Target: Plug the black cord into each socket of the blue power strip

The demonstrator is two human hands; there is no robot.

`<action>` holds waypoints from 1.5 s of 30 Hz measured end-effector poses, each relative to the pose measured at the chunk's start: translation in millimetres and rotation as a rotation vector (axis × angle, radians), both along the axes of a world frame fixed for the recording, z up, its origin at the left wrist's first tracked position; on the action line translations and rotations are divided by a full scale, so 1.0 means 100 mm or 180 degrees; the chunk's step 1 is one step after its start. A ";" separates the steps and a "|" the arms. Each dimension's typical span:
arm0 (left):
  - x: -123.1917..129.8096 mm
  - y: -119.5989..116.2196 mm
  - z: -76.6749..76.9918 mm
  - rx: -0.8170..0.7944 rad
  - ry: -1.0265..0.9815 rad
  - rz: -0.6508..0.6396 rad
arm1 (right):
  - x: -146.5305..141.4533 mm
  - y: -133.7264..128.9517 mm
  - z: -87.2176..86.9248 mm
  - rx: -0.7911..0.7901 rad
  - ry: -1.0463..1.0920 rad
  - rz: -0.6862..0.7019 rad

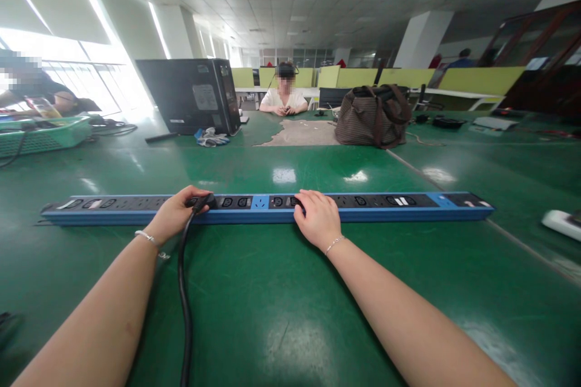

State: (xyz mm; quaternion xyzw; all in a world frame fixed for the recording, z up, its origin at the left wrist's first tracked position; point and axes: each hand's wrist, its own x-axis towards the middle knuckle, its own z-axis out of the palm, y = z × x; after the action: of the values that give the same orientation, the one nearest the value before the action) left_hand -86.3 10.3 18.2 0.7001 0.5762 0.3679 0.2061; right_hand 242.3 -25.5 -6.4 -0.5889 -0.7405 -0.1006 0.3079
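A long blue and black power strip (259, 202) lies across the green table, with rows of sockets along its top. My left hand (175, 211) grips a black plug (206, 201) at the strip's left half. Whether its prongs sit inside a socket is hidden. From the plug a thick black cable (182, 290) runs down toward the near edge of the view. Right of the middle, my right hand (318, 217) rests over the strip, fingers on its top and thumb at the near side.
Toward the back stand a black computer case (188, 97), gloves (211, 137) and a brown bag (374, 115). A green basket (45, 136) is at the left, a white object (563, 224) at the right edge. One person (284, 97) sits across the table, another (40, 91) at the left.
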 end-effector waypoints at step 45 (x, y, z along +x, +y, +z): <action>0.24 -0.29 -0.15 0.0748 0.1613 0.0715 | 0.00 0.00 0.00 -0.0087 -0.0029 -0.0022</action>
State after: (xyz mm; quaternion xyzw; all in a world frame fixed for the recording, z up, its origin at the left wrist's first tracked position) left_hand -62.2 -18.4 3.6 0.7205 0.6366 0.2662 -0.0687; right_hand 242.5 -25.6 -5.9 -0.5952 -0.7411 -0.0942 0.2962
